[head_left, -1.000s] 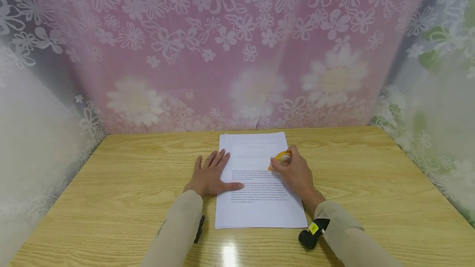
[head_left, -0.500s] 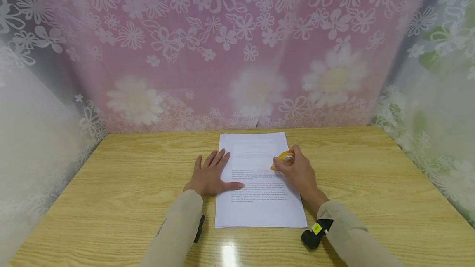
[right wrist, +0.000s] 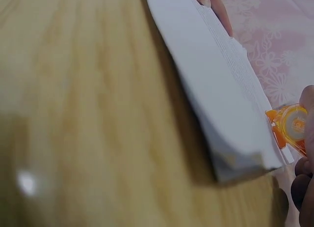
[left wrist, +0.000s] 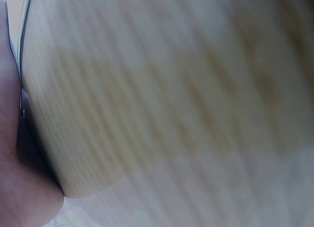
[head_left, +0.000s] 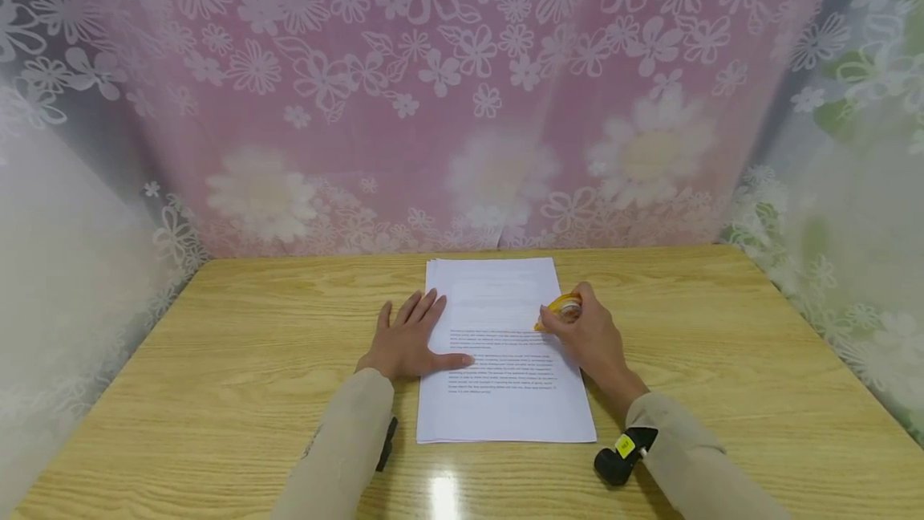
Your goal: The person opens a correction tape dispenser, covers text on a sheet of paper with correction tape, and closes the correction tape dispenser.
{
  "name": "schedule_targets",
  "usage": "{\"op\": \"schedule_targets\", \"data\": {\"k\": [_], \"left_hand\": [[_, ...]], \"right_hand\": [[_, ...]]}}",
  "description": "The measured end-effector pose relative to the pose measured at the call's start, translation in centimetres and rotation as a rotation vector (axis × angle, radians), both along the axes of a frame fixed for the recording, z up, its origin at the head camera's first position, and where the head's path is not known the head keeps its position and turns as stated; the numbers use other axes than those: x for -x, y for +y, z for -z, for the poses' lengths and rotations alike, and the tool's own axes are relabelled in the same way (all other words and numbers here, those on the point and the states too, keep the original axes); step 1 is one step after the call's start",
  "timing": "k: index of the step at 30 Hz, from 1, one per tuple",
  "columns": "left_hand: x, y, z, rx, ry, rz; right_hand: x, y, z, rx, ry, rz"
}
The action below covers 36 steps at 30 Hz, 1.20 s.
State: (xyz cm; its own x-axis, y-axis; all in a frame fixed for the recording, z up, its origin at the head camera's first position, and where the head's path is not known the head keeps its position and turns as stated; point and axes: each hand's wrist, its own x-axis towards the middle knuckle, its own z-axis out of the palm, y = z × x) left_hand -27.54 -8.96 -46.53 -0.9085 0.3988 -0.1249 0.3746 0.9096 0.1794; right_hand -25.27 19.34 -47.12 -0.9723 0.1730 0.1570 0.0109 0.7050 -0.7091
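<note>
A small stack of printed paper lies on the table, with lines of text across its middle. My left hand rests flat over the paper's left edge, fingers spread and thumb lying on the sheet. Between thumb and fingers my right hand pinches an orange correction tape, with clear parts showing its round reel. Its tip is at the right end of the top text line, near the paper's right edge. In the right wrist view the correction tape meets the sheet; much of it is hidden by the fingers.
The wooden table extends around the paper on all sides. A pink floral curtain hangs behind it, with pale curtains at both sides. A black wrist camera is strapped to the right sleeve.
My right hand has slid the correction tape a short way to the right along the top text line. The left hand and the paper have stayed in place.
</note>
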Motion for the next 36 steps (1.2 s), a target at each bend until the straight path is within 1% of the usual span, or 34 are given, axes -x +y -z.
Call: {"op": "schedule_targets", "data": {"k": [14, 21, 33, 36], "left_hand": [[0.2, 0.0, 0.3, 0.012, -0.004, 0.001], [0.2, 0.0, 0.2, -0.001, -0.009, 0.001], [0.2, 0.0, 0.2, -0.007, -0.008, -0.002], [0.2, 0.0, 0.2, -0.006, -0.008, 0.001]], "right_hand": [[-0.1, 1.1, 0.3, 0.009, 0.034, -0.015], [-0.1, 1.6, 0.4, 0.045, 0.078, -0.029], [-0.1, 1.8, 0.7, 0.092, 0.088, -0.053], [-0.1, 2.1, 1.1, 0.132, 0.106, -0.046]]}}
